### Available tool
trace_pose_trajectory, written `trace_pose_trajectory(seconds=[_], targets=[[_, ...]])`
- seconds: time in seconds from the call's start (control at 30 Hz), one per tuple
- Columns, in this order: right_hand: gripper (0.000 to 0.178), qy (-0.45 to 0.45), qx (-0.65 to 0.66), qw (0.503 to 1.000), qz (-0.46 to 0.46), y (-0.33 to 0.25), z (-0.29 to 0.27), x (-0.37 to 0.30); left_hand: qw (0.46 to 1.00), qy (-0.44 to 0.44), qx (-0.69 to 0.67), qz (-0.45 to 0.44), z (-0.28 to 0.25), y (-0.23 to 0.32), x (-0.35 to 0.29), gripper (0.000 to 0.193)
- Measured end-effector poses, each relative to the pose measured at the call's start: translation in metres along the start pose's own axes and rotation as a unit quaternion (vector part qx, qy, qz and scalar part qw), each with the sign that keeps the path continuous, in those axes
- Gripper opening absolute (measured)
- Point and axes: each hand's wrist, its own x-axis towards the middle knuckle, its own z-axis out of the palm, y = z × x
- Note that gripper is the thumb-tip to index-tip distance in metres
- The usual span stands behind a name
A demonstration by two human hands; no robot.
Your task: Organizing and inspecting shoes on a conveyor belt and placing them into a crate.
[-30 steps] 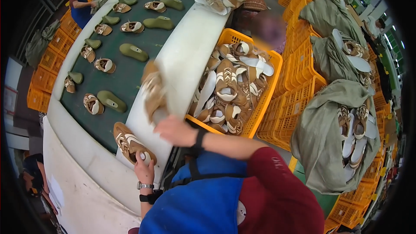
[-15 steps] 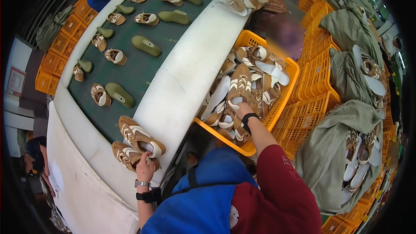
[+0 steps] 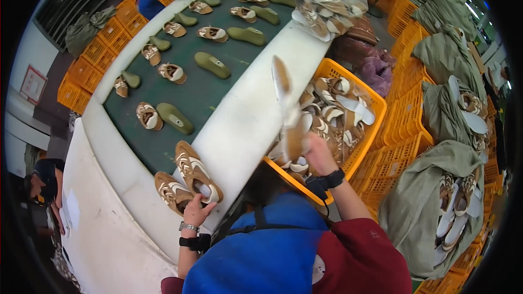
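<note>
Brown, white-striped shoes [image 3: 189, 164], left fingers [image 3: 195, 206] clamped on one, right fingers [image 3: 315, 149] clamping a blurred shoe [image 3: 294, 137]

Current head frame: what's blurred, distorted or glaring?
Head view: motion blur smears the brown-and-white footwear at the right hand, too much to make out its details; head view: left hand looks much crisper; head view: fisheye skews the stacked orange crates and leaves black corners; head view: ceiling lights at upper right glare as bright streaks.
</note>
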Motion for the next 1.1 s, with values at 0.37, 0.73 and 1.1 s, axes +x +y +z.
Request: trace_pose_trajectory(seconds=[0.37, 0.73, 1.1], targets=[[0.028, -0.390, -0.510, 0.752, -0.149, 0.131, 0.186, 0.020, 0.988, -0.092, 0.045, -0.119, -0.026, -0.028, -0.023, 0.049], [0.050, 0.224, -0.562, 0.796, 0.032, 0.107, -0.115, 0.103, 0.985, -0.026, 0.091, -0.142, -0.050, -0.024, -0.052, 0.063], [0.028, -0.121, -0.594, 0.792, 0.063, 0.071, -0.127, 0.063, 0.997, -0.030, -0.064, 0.018, -0.053, 0.114, 0.004, 0.045]])
